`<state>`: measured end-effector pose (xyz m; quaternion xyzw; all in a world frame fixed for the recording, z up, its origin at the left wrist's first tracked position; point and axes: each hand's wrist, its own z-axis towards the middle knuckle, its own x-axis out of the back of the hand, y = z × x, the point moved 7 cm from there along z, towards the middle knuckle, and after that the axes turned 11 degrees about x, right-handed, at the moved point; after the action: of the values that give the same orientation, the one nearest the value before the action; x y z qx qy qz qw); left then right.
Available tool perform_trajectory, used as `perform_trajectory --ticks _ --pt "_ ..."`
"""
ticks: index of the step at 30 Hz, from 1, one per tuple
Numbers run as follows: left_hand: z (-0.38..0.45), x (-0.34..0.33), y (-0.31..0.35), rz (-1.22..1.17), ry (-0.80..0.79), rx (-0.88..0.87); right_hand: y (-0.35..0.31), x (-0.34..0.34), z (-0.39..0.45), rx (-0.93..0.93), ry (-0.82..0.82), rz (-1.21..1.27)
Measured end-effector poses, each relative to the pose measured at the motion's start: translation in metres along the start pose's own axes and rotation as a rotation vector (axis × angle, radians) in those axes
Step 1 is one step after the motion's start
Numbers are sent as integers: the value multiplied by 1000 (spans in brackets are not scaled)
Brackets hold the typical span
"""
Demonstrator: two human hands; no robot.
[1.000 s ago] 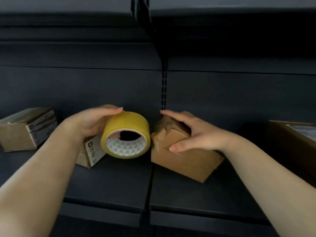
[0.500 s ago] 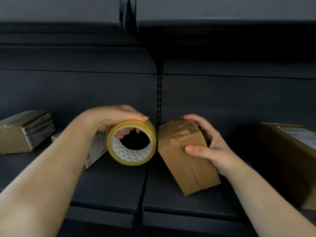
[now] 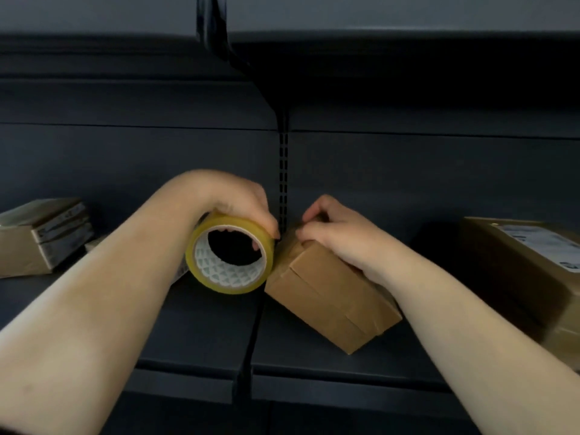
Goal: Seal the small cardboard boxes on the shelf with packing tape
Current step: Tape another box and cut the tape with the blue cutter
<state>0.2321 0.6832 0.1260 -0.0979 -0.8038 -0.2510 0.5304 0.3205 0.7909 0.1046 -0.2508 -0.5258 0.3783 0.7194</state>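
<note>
A small cardboard box (image 3: 326,293) lies tilted on the dark shelf (image 3: 201,340), near its middle seam. My left hand (image 3: 229,202) grips a yellow roll of packing tape (image 3: 229,255) from above, fingers reaching into its core. The roll touches the box's far left corner. My right hand (image 3: 339,233) rests on the far top of the box, fingers curled and pinching at that corner next to the roll. Whether a tape end is between the fingers is hidden.
A taped cardboard box (image 3: 40,237) sits at the far left, and another small box is mostly hidden behind my left forearm. A larger box with a white label (image 3: 527,271) stands at the right. An upper shelf overhangs; a slotted upright (image 3: 283,171) runs behind.
The box has been laid flatter with its long side toward me. My right hand slid from its side to its far top corner. The tape roll moved right against the box.
</note>
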Motion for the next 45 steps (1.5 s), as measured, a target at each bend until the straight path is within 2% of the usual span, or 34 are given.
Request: perform_trajectory --ticks 6,11,14,17,20,22,24,26,28,32,36,39,42,45 --pt "-5 -16 -24 -224 -101 -110 6 13 -8 14 143 153" --pt "-6 -20 -22 -509 -150 -282 38 36 -31 -17 343 558" --pt "-5 -20 -13 -644 -195 -381 52 29 -44 27 369 668" --pt "-4 -19 -7 -622 -206 -394 45 34 -43 72 286 481" --pt "-3 -17 -3 -597 -196 -381 20 50 -30 106 84 -30" --pt "-2 -15 -2 -571 -180 -366 0 49 -22 92 -112 -426" --pt "0 -11 -3 -546 -128 -326 -10 42 -14 38 -299 -624" --pt "2 -6 -4 -531 -83 -300 -16 23 -10 3 -498 -633" --pt "0 -5 -2 -504 -84 -308 -14 3 -6 40 -605 -684" --pt "-1 -8 -6 -549 -129 -329 -9 -5 0 81 -558 -734" --pt "-9 -23 -16 -763 -336 -560 -3 4 -5 98 -492 -701" --pt "-12 -23 -21 -827 -408 -608 -4 10 -6 120 -464 -634" --pt "-4 -6 -33 -853 -247 -458 -4 23 -4 133 -378 -376" --pt "1 7 -46 -738 -70 -337 3 23 -5 166 -321 -175"
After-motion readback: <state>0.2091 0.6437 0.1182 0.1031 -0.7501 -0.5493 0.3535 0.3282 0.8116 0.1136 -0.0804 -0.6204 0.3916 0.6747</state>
